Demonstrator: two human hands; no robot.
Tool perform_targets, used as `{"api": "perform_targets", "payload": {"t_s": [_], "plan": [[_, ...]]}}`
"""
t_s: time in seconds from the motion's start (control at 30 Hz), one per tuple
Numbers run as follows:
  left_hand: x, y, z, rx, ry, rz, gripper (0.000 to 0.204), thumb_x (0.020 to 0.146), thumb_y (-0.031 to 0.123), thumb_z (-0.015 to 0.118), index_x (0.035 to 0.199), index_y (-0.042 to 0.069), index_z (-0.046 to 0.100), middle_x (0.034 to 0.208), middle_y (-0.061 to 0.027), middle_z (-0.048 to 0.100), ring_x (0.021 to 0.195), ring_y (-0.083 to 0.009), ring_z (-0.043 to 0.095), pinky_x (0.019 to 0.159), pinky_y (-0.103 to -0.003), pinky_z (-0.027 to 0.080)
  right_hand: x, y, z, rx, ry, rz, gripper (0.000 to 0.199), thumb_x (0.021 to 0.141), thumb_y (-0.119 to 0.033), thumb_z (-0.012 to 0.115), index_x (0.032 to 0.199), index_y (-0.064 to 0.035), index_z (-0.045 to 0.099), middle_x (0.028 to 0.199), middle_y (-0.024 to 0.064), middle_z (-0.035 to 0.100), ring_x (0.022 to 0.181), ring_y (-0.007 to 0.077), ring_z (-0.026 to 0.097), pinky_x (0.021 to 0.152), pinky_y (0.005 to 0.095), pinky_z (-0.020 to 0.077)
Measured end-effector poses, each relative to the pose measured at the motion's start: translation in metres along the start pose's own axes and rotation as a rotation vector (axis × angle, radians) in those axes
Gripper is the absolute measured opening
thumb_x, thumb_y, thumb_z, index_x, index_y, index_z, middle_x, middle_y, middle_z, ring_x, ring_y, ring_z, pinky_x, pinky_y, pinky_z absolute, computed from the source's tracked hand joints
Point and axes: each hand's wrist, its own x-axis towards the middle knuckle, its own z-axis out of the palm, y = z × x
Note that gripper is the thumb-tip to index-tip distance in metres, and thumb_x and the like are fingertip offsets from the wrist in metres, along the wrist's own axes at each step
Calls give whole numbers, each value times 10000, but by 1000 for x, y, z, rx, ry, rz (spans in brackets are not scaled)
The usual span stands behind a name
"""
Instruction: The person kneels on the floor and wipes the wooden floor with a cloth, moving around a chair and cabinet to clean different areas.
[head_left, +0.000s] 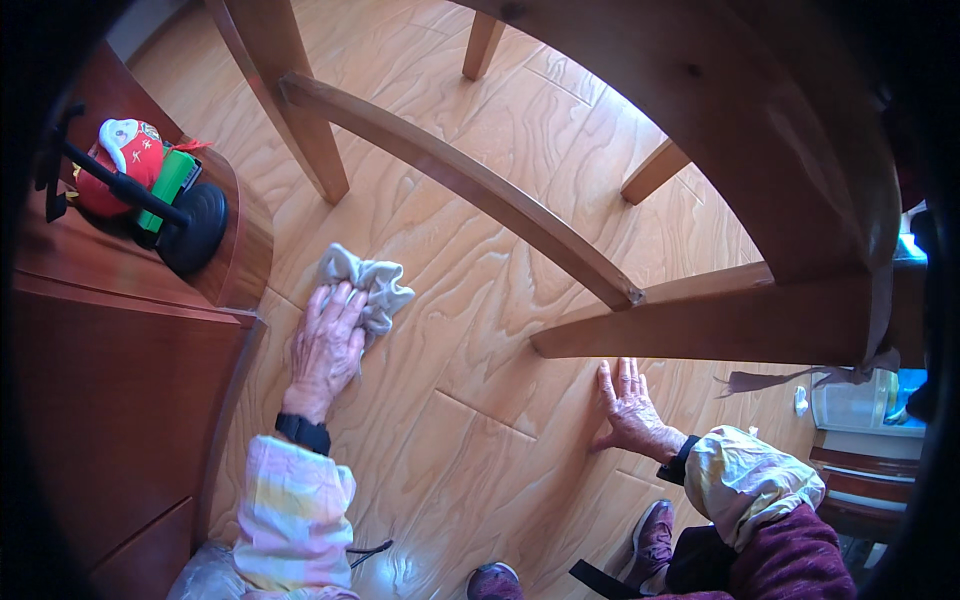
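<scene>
In the head view, looking down, a crumpled pale grey cloth is spread on a wood-patterned floor, directly under and just beyond the fingers of the left hand. The cloth is partly covered by those fingers, which are stretched forward and held close to one another; its loose folds are left exposed ahead of the fingertips and to their right. Whether the cloth is pinched or only pressed upon cannot be told. The left hand is placed palm down, its forearm brought in from the lower edge and pointed almost straight ahead, with a black wristband worn above a pastel checked sleeve. The right hand is set palm down on the floor, well apart from the cloth, its fingers spread and bare of any object, its forearm angled in from the lower right. The fingertips are placed just beside a leg of a wooden furniture frame, by which the upper right is filled. At the left, the cloth is flanked by a reddish-brown cabinet, on which a red plush toy, a green box and a black round-based stand are set. Near the lower edge, dark reddish shoes are shown.
</scene>
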Motion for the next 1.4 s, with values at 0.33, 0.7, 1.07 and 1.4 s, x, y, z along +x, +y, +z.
{"api": "perform_targets", "payload": {"t_s": [0.33, 0.7, 1.07, 1.4], "plan": [[133, 47, 33, 210, 34, -113, 322, 804, 262, 592, 1125, 233, 599, 1135, -70, 488, 1103, -295, 448, 885, -470, 406, -3, 0, -4, 8, 2, -7, 1292, 497, -462, 862, 1421, 72, 134, 1396, 443, 95, 1331, 583, 77, 1085, 618, 135], [47, 25, -19, 127, -129, -162, 290, 729, 278, 641, 993, 159, 660, 1141, -79, 504, 1120, -280, 439, 902, -454, 378, -2, 0, -7, -14, -54, 5, 1316, 517, -517, 848, 1436, 49, 97, 1404, 456, 11, 1342, 581, 11, 1081, 622, 131], [61, 16, 20, 56, -180, 153, 552, 848, 278, 555, 1341, 51, 453, 1468, -86, 346, 1373, -256, 278, 1117, -451, 189, 0, 0, -1, 19, -11, -5, 1308, 512, -489, 857, 1432, 57, 105, 1409, 446, 29, 1336, 589, 29, 1061, 656, 128], [105, 38, 31, -15, -45, 114, 568, 818, 313, 580, 1324, 80, 471, 1406, -89, 424, 1285, -264, 389, 1067, -432, 292, 0, 1, -3, 16, -19, 6, 1353, 484, -511, 862, 1443, 42, 83, 1417, 438, 6, 1341, 583, 8, 1057, 646, 159]]}}
